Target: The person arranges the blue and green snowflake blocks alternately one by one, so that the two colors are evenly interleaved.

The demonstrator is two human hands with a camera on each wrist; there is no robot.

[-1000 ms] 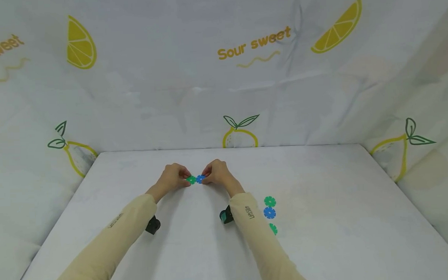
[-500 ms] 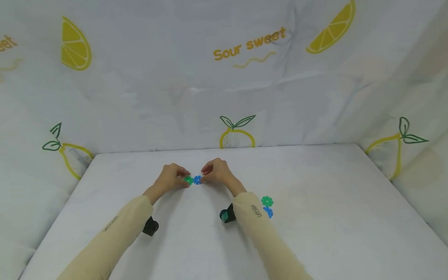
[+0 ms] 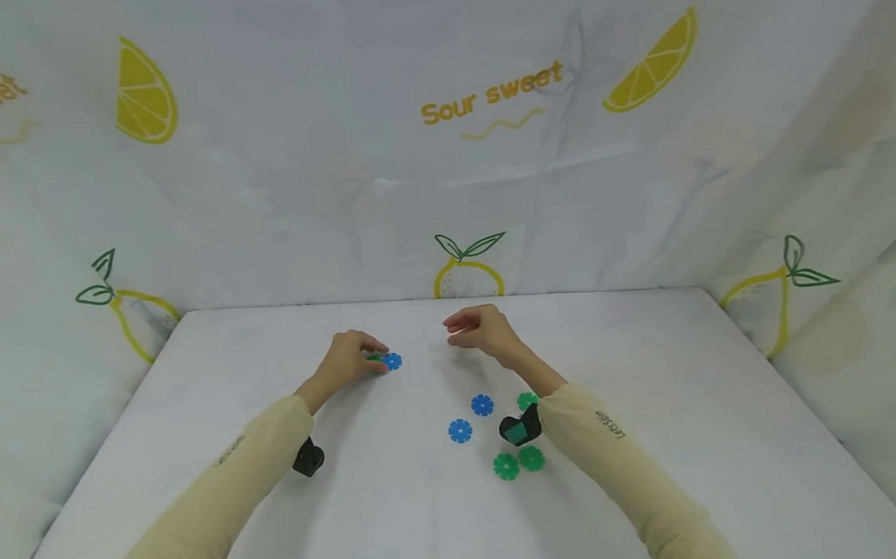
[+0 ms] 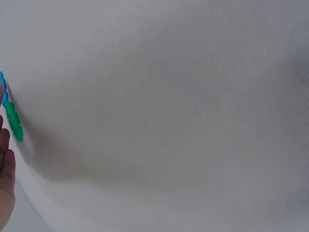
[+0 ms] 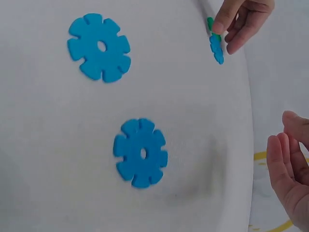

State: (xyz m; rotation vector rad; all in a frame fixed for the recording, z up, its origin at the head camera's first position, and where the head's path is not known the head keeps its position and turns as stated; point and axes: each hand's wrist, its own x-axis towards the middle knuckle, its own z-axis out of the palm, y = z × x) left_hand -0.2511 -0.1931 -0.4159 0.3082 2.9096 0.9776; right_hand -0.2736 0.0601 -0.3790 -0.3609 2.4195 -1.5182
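My left hand [image 3: 349, 357] pinches a green snowflake disc [image 4: 14, 122] between thumb and fingers, over the back left of the table. A blue snowflake disc [image 3: 392, 361] is joined to its right side. In the right wrist view, the joined pair [image 5: 217, 47] appears in that hand at the top right. My right hand [image 3: 486, 331] holds nothing, with its fingers slightly bent and apart, above the table to the right of the pair. Nearest below it lie two loose blue snowflake discs [image 3: 482, 405], which show large and flat in the right wrist view.
Several green snowflake discs [image 3: 532, 458] lie loose near the right forearm, one partly hidden by the black wrist camera [image 3: 520, 427]. The white table [image 3: 397, 498] ends at a white curtain [image 3: 325, 218] printed with lemons.
My right hand has let go of the blue disc and moved right. The left hand keeps its hold on the joined pair. Loose discs formerly behind the right forearm now show.
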